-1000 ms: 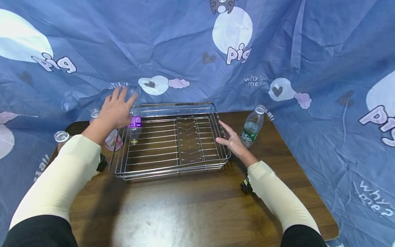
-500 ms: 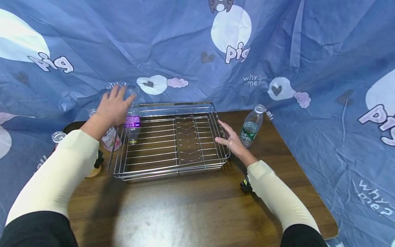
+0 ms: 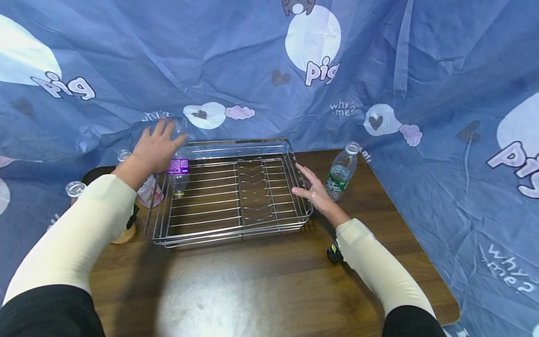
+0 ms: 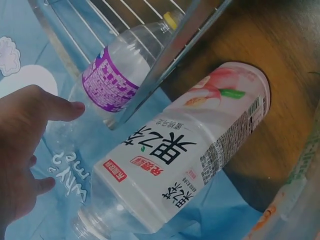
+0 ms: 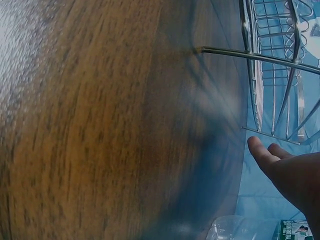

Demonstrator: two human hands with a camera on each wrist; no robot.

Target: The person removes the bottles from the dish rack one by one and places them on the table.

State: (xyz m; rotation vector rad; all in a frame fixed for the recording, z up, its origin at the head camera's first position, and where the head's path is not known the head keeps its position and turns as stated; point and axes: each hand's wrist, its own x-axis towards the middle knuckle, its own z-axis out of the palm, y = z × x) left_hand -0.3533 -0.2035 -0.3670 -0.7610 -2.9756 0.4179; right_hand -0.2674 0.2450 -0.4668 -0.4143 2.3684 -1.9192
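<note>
My left hand [image 3: 156, 149] is at the left end of the chrome wire dish rack [image 3: 240, 232], fingers spread, next to an upturned clear bottle with a purple label [image 3: 178, 167]. That bottle leans inside the rack, its yellow cap [image 4: 170, 20] down. In the left wrist view the thumb lies near the bottle's base; whether it touches cannot be told. My right hand [image 3: 317, 192] is at the rack's right end, fingers and thumb extended along the rim. Contact there is unclear. Behind it stands a clear bottle with a green label [image 3: 338, 180].
Left of the rack stands a peach tea bottle [image 4: 175, 150], partly behind my left arm. Another bottle top [image 3: 76, 188] and a round yellowish item [image 3: 125, 235] show beside my left sleeve. A blue printed cloth [image 3: 236, 56] hangs behind the wooden table [image 3: 252, 290].
The head view has shifted slightly, so the scene sits a little further left. Both hands keep nearly the same places at the rack's ends.
</note>
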